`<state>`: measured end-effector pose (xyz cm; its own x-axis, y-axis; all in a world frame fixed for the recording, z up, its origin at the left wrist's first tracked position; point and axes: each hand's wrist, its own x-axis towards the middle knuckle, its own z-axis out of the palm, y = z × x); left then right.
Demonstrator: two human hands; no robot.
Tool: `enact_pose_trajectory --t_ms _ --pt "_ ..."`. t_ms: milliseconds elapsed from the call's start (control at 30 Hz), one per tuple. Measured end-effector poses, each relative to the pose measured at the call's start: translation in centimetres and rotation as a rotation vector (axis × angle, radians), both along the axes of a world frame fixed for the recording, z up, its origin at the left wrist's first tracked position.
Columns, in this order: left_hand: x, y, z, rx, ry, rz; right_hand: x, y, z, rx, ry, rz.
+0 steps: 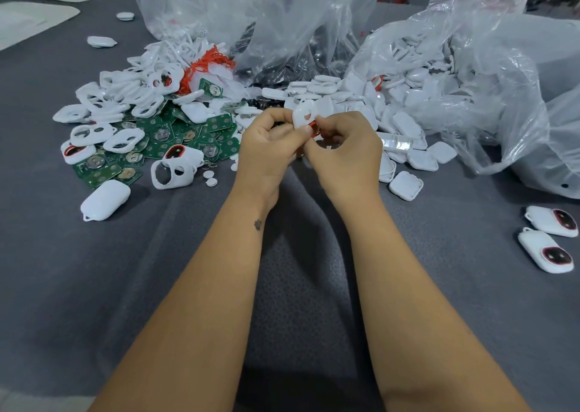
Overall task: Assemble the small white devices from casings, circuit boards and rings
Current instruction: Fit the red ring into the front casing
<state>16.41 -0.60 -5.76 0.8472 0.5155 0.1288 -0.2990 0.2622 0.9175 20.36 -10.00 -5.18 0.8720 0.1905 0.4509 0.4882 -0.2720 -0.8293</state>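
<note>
My left hand [270, 147] and my right hand [342, 151] meet above the table's middle. Together they pinch a white casing front [303, 114] with an oval cutout, held upright. A red ring [314, 125] shows at its lower edge, under my right fingertips. Green circuit boards [163, 138] lie heaped to the left. White casing fronts [122, 97] pile above them, with loose red rings [207, 63] behind. White back covers [405, 122] spill from a bag on the right. Two assembled devices [549, 235] lie at the far right.
Grey cloth [307, 270] covers the table. Clear plastic bags [489, 75] stand at the back and right. A closed white casing [105, 199] and an open front casing [171, 173] lie left of my left wrist. Small white discs [211, 178] sit nearby.
</note>
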Motion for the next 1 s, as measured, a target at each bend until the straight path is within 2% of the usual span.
enact_pose_trajectory --t_ms 100,233,333,467,600,1000 --pt "0.13 0.07 -0.03 -0.031 0.0 0.003 -0.02 0.03 -0.12 -0.043 -0.047 -0.009" --pt "0.22 0.13 0.05 -0.165 -0.034 -0.028 -0.36 0.17 0.17 0.011 -0.103 -0.006" --pt "0.31 0.16 -0.01 -0.263 -0.067 -0.029 -0.64 0.33 0.44 0.139 -0.019 0.042" --pt "0.44 0.07 -0.13 -0.233 -0.076 -0.008 -0.5 0.38 0.59 0.255 0.129 -0.008" --pt "0.31 -0.09 -0.04 -0.204 -0.099 -0.035 -0.39 0.25 0.61 0.24 0.168 -0.059" --pt "0.22 -0.47 -0.04 -0.079 -0.12 -0.078 -0.54 0.08 0.59 0.226 0.091 -0.092"
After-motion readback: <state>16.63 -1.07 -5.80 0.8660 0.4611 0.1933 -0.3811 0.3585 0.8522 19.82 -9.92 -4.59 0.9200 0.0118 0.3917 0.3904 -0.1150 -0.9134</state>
